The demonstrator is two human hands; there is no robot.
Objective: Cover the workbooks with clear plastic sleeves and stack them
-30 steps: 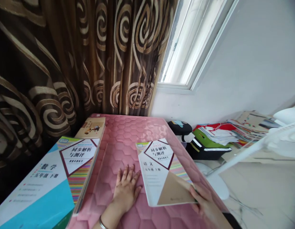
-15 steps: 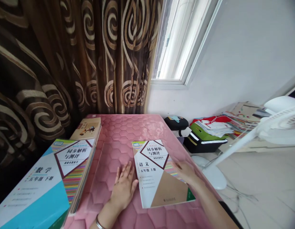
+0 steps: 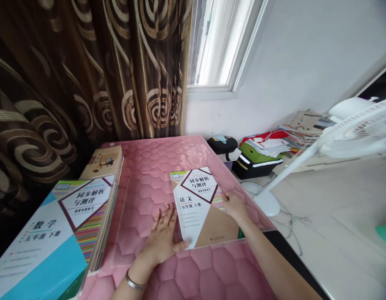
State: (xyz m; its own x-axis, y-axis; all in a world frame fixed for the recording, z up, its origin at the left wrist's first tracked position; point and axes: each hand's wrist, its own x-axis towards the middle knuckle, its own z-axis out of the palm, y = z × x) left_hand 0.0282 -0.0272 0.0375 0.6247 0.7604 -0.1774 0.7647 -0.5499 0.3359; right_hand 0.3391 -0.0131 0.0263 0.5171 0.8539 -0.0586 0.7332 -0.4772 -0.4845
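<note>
A paper workbook (image 3: 197, 221) with a white, tan and striped cover lies on a pink quilted-pattern table top (image 3: 199, 275). My left hand (image 3: 163, 239) rests flat to the left of it, fingers spread, its thumb at the book's lower left edge; a silver bangle circles that wrist. At the right edge of the workbook, my right hand (image 3: 236, 207) is closed with its fingertips on the cover's border. Farther left stands a pile of books, topped by a blue and white workbook (image 3: 52, 237), with a beige book (image 3: 102, 161) showing behind it.
Brown patterned curtains (image 3: 118, 83) hang behind the table, beside a window (image 3: 224, 46). To the right, a white fan (image 3: 317, 146) stands on the floor. A green and black box (image 3: 258, 156) with papers on top sits by the wall, near a black case (image 3: 222, 144).
The view has shifted, so most things appear higher and farther left. My left thumb has spread out to the workbook's lower left edge. My right hand stays at its right edge.
</note>
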